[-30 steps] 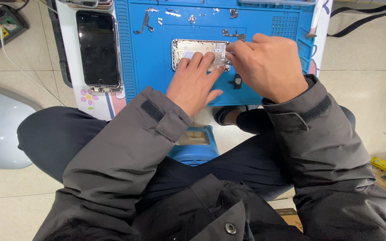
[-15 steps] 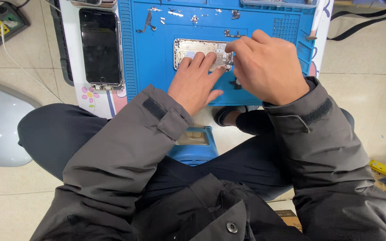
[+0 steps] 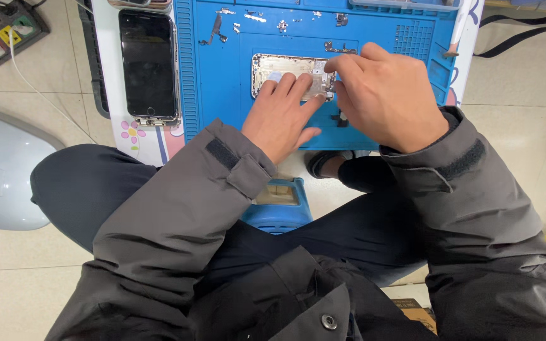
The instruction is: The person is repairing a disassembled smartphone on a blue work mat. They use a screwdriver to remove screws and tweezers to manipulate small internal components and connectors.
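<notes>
An opened silver phone housing (image 3: 272, 68) lies on a blue work mat (image 3: 222, 95). My left hand (image 3: 282, 113) rests flat on the housing's near edge, fingers spread, pressing it down. My right hand (image 3: 387, 95) hovers over the housing's right end with thumb and forefinger pinched together at the edge; what they pinch is too small to see. Both arms wear grey jacket sleeves.
A black phone screen (image 3: 148, 63) lies left of the mat. Small screws and parts (image 3: 248, 17) are scattered along the mat's far side. A power strip (image 3: 4, 31) sits top left on the tiled floor, a pale blue object (image 3: 1, 170) at left, a blue stool (image 3: 279, 208) below.
My view has shifted a little; both hands stay on the phone housing, with the right fingers working slightly along its right end.
</notes>
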